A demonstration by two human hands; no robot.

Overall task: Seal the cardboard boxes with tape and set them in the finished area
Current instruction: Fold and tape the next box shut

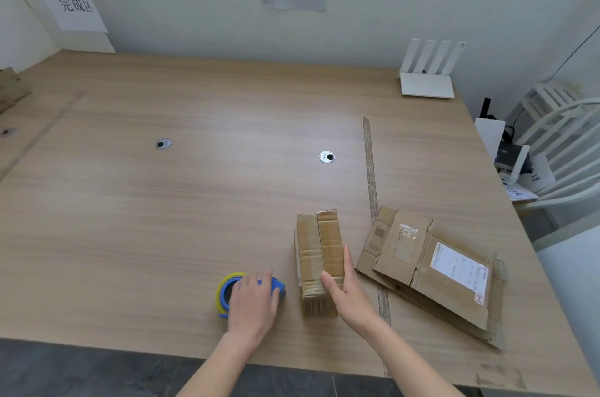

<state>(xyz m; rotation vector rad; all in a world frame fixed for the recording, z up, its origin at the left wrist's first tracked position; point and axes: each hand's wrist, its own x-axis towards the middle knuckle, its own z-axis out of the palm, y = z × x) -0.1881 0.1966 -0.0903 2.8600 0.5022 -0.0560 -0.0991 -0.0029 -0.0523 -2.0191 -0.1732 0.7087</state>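
A narrow cardboard box (316,247) stands on the wooden table (162,218) near the front edge, its top flaps closed with a seam down the middle. My right hand (345,289) holds its near right side, thumb on top and fingers along the side. A blue tape dispenser (227,294) with a yellowish roll lies just left of the box. My left hand (255,302) covers the dispenser, fingers curled over its top. A flattened cardboard box (431,266) with a white label lies to the right.
A strip of tape (370,169) runs along the table between the boxes. Two cable grommets (327,157) sit mid-table. A white router (427,81) stands at the back right, a chair (565,143) beyond the right edge. More cardboard (11,88) lies far left under a paper sign (76,3).
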